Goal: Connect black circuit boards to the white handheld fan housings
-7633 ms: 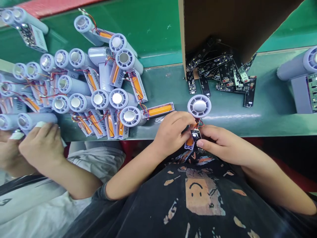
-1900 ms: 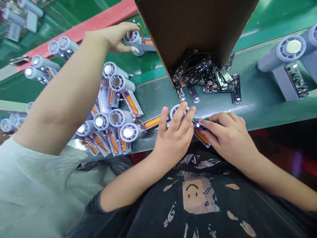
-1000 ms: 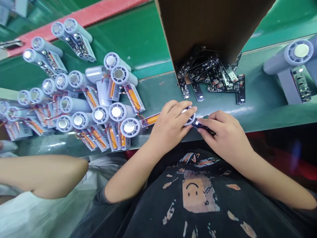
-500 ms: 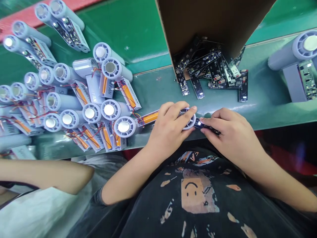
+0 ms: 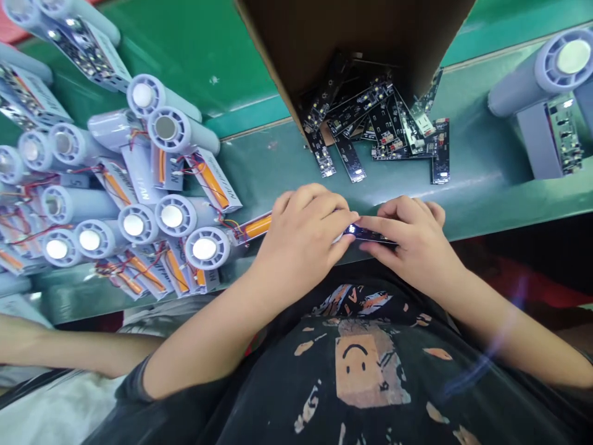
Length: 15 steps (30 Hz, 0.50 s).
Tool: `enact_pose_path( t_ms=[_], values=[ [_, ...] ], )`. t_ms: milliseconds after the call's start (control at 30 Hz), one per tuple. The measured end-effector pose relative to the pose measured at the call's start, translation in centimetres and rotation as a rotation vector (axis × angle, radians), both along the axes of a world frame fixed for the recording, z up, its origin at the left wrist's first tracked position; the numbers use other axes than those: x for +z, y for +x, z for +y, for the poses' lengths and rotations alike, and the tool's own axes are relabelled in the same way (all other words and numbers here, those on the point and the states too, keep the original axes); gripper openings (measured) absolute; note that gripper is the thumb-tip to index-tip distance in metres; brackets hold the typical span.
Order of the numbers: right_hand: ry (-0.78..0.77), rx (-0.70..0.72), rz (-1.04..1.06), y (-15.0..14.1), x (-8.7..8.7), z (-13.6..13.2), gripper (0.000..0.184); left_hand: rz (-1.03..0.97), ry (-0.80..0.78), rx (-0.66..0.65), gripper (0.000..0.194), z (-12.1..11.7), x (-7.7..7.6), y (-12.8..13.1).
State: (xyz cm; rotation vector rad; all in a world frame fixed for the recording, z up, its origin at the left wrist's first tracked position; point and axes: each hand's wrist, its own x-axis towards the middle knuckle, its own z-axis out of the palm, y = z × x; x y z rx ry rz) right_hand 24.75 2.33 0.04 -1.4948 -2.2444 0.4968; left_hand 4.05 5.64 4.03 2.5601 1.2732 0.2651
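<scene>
Circuit board (image 5: 370,235) in right hand (image 5: 410,238)

The left hand (image 5: 301,232) closes over a pale fan (image 5: 338,238), with an orange battery (image 5: 257,226) showing beyond it. The right hand (image 5: 410,238) pinches a lit circuit board (image 5: 369,234) against it. Farther off on the green counter (image 5: 477,198), black boards (image 5: 375,117) spill from a cardboard box (image 5: 324,31), and wired fans (image 5: 171,216) crowd the left.

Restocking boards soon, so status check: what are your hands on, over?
Left hand cupped over a fan, orange battery showing beside it. Right hand pinching lit black circuit board. Other fan units beside left hand; board pile ahead.
</scene>
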Motion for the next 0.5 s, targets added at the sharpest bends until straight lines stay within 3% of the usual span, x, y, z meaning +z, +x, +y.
enact_pose_path(
  t_ms=[133,233,367,433,500],
  values=[
    [0.131,-0.006,0.068,2.5,-0.4,-1.2,0.052,0.012,-0.013,-0.042,0.014,-0.1,-0.1,0.2],
    [0.147,-0.005,0.064,3.7,-0.8,-1.7,0.034,-0.006,-0.041,-0.034,0.014,-0.2,-0.2,0.2],
    [0.062,-0.052,0.206,3.7,-1.0,-1.2,0.017,-0.024,-0.068,-0.001,0.013,-0.1,-0.3,0.2],
    [0.000,-0.058,0.159,3.2,-0.6,-0.6,0.021,-0.037,-0.060,0.003,0.013,0.0,-0.4,0.3],
    [-0.024,-0.024,0.014,2.4,0.1,-0.1,0.037,-0.055,-0.063,-0.021,0.011,0.0,-0.5,0.4]
  ],
)
